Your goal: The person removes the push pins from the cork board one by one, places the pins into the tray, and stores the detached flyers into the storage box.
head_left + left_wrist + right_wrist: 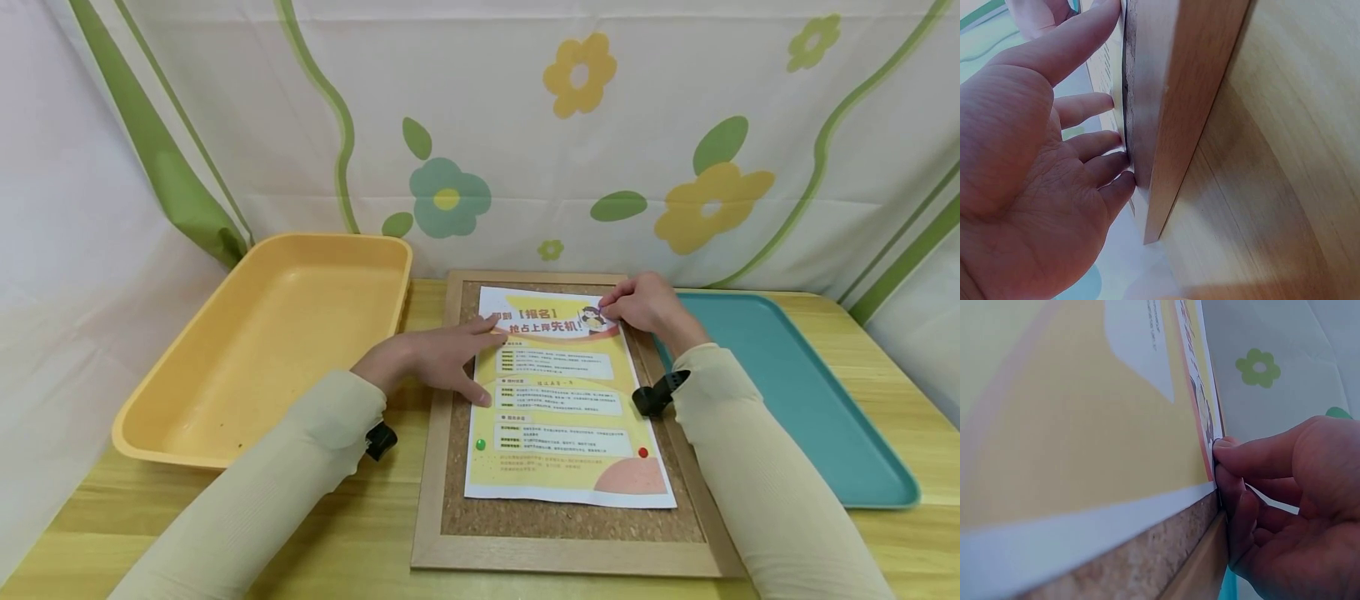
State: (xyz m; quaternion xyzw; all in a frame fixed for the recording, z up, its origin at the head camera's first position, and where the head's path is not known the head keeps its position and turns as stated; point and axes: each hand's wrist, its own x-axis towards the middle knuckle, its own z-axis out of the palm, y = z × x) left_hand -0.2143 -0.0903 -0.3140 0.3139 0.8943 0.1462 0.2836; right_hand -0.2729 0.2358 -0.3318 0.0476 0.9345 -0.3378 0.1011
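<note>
A yellow printed poster lies on a wood-framed cork board. Green and red pushpins sit near its lower left and lower right corners. With fingers spread, my left hand rests on the poster's upper left edge; the left wrist view shows its fingertips at the paper beside the frame. My right hand pinches a small purple pushpin at the poster's upper right corner. Most of that pin is hidden by the thumb and fingers.
A deep yellow tray stands on the wooden table left of the board. On the right lies a flat teal tray, partly behind the right forearm. A flowered curtain hangs close behind the board's far edge.
</note>
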